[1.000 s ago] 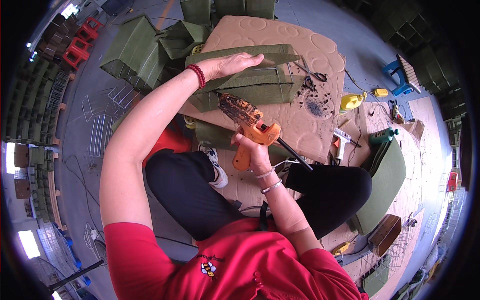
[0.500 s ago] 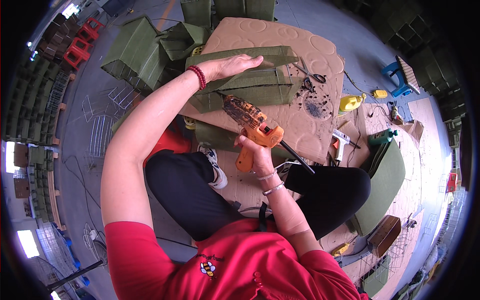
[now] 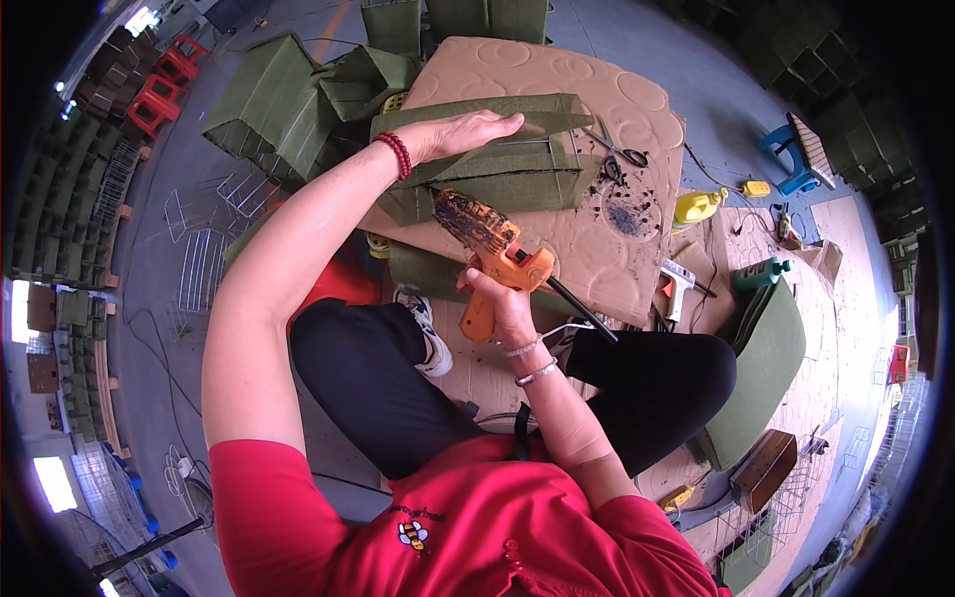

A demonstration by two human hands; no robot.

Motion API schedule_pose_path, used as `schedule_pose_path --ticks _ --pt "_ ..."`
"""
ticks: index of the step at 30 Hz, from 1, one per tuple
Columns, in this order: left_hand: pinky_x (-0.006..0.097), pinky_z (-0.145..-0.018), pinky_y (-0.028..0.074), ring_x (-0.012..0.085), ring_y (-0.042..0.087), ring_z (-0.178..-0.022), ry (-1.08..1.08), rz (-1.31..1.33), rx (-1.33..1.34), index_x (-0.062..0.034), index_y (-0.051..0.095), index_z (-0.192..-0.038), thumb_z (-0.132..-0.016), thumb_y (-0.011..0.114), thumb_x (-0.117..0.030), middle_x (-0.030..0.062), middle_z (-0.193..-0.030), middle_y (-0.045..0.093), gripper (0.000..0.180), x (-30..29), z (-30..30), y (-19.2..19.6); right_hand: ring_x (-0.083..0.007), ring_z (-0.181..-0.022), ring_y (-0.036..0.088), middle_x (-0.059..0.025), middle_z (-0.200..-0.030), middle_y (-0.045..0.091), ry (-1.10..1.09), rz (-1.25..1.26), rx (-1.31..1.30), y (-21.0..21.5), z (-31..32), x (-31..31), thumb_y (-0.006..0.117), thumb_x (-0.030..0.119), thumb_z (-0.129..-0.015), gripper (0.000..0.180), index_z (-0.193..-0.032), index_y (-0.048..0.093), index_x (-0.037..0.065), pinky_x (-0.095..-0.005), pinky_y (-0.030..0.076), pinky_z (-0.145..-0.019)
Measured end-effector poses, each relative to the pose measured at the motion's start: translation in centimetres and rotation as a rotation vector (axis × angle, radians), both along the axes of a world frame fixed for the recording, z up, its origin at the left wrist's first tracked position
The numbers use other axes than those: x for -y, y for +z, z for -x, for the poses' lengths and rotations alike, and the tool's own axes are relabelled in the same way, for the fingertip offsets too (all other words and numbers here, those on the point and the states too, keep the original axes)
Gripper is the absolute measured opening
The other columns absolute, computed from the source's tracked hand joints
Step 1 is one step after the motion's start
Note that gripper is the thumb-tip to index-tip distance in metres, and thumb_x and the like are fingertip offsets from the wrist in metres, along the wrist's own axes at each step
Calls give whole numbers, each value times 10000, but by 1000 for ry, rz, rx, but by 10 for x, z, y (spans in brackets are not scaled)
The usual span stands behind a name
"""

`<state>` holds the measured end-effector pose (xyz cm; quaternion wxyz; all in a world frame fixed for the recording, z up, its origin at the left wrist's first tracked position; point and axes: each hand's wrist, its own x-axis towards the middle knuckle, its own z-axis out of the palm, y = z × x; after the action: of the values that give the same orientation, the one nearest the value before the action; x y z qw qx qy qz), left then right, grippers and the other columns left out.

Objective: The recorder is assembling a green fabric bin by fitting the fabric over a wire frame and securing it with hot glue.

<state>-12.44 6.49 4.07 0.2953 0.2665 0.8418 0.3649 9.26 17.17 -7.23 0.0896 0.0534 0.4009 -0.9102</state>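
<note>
Now | R hand (image 3: 505, 310) grips glue gun (image 3: 489, 251) | L hand (image 3: 470, 131) flat on green fabric (image 3: 507, 169)

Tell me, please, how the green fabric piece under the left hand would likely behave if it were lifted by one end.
The green fabric piece would probably flop and unfold: it lies in creased, overlapping folds, flattened by the left hand. It looks light for its size, like thin felt. It seems unlikely to slide freely, since the cardboard sheet beneath looks matte and rough.

Bright even light, soft shadows, sharp centre, fisheye bending, dark rim
</note>
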Motion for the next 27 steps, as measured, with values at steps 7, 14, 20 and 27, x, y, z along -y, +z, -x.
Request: schedule_pose_path --ticks 7,14,20,27 --pt "344 -1102 315 231 428 -1305 -13 -15 -2 -49 442 -1410 -936 301 -686 157 -1388 483 806 -1 -4 4 -169 -819 611 -54 -971 591 -30 17 15 1 -2 -9 673 23 -824 296 -1093 551 -3 -300 494 -756" --pt "367 -1121 286 253 378 -1347 3 15 -4 -23 395 -1431 -925 303 -702 177 -1437 421 851 -4 -10 11 -168 -818 619 -52 -961 593 -60 23 23 -3 -2 -15 675 22 -830 295 -1098 552 2 -307 500 -742" --pt "353 -1121 280 241 373 -1348 7 -8 18 -11 395 -1425 -930 321 -690 182 -1435 419 844 -1 -5 5 -172 -818 621 -53 -964 594 -64 45 38 -9 -3 -17 671 14 -832 293 -1099 551 4 -312 507 -736" --pt "343 -1111 294 228 397 -1327 1 -15 11 -24 425 -1412 -943 315 -670 171 -1414 444 806 -2 -4 5 -180 -813 597 -56 -893 576 -84 -14 36 -4 -3 -20 643 55 -821 296 -1089 524 18 -310 460 -736"
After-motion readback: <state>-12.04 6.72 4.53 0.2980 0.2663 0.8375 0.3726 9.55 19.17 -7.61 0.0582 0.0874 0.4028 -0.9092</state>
